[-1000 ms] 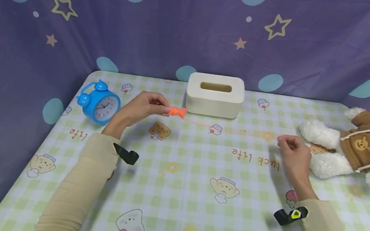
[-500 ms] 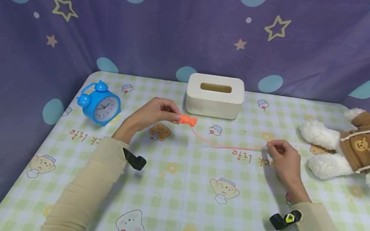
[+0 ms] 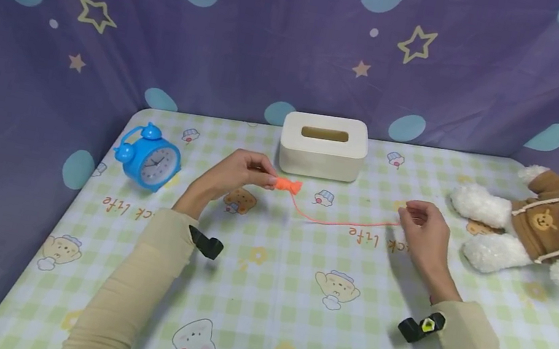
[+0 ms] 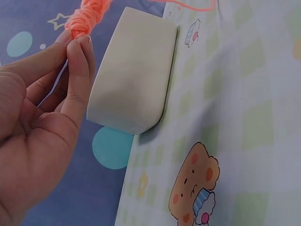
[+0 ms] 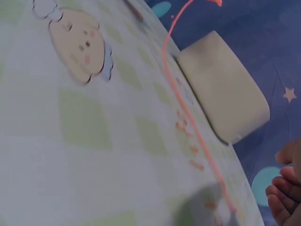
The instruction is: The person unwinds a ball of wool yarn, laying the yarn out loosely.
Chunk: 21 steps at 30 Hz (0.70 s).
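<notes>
My left hand (image 3: 234,176) pinches one end of a small bundle of orange yarn (image 3: 287,186) between thumb and fingertips, in front of the tissue box. In the left wrist view the wound strands of the yarn bundle (image 4: 89,16) stick up from the fingertips. A loose strand (image 3: 324,223) sags from the bundle and runs right, toward my right hand (image 3: 425,234). That hand holds nothing, its fingers loosely bent. The right wrist view has the strand's free end (image 5: 233,209) a little apart from the fingers (image 5: 282,197).
A cream tissue box (image 3: 320,160) stands at the back edge of the checked tablecloth (image 3: 278,311). To the left is a blue alarm clock (image 3: 150,158). A white plush bear (image 3: 553,216) in a brown hoodie lies at the right. Behind hangs a purple curtain (image 3: 280,43).
The strand has gone from taut to slack. My left hand has moved right with the yarn bundle. My right hand has come left and let go of the strand's end.
</notes>
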Available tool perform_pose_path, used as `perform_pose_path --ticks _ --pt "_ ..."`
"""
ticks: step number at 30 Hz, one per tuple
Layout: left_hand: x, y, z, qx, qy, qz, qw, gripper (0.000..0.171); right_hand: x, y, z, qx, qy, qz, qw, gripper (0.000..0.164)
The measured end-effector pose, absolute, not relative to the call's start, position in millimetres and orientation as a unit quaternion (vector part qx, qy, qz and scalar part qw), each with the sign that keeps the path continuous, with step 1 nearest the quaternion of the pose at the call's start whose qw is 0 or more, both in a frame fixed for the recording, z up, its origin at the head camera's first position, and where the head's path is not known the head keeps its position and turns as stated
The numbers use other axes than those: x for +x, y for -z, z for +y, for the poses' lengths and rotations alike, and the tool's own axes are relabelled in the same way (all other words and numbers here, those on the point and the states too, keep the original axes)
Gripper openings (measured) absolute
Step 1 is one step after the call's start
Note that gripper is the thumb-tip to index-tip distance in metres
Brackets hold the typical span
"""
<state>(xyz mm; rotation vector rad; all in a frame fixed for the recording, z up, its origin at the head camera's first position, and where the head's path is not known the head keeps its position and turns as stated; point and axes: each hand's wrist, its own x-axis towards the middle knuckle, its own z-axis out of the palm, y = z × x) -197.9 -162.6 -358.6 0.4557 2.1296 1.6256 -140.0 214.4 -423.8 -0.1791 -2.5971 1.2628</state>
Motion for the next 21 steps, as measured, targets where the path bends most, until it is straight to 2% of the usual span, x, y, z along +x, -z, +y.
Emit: perform_pose_path --ticks 6,11,15,21 --pt "-199 358 -161 0.162 -0.581 0.77 0.21 0.013 -146 414 193 -0.023 -0.457 -0.874 0.162 0.029" --pt "-199 357 -159 0.162 -0.58 0.77 0.209 0.013 -147 405 164 0.028 -0.489 -0.857 0.159 0.027" --pt "-199 357 -158 0.161 -0.581 0.77 0.209 0.014 -147 402 139 0.072 -0.517 -0.842 0.136 0.025" --pt "-199 358 -157 0.161 -0.58 0.772 0.205 0.014 -144 406 106 0.122 -0.558 -0.818 0.07 0.024"
